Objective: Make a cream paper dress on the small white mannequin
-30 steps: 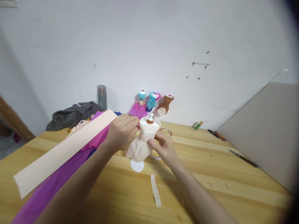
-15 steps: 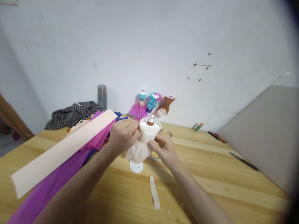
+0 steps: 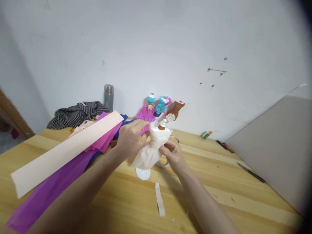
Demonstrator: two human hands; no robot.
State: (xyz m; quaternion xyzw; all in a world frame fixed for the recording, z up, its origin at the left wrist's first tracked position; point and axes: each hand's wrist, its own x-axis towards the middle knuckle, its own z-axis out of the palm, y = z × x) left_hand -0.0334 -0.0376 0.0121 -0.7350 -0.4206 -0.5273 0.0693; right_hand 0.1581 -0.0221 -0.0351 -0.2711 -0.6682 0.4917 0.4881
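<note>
A small white dress form (image 3: 162, 127) wears a cream paper dress (image 3: 148, 155) with a gathered skirt, tilted to the right over its round white base (image 3: 143, 174). My right hand (image 3: 174, 154) grips the dress at its waist, thumb in front and fingers partly hidden behind. At the upper left side of the dress is my left hand (image 3: 133, 136), its fingers closed against the top edge; the fingertips are partly hidden, and I cannot make out exactly what they pinch. A short cream strip (image 3: 159, 199) lies on the table in front.
Long cream paper (image 3: 68, 151) and purple paper (image 3: 53, 187) cover the left. Behind stand a flask (image 3: 109, 97), striped cloth (image 3: 80, 113) and several dressed forms (image 3: 147, 110). A white tape roll (image 3: 162, 162) sits beyond my right hand; scissors (image 3: 250, 171) lie right.
The dress form leans further right, with its top shifted slightly right. My left hand has moved a little up, and more of the dress's left side shows.
</note>
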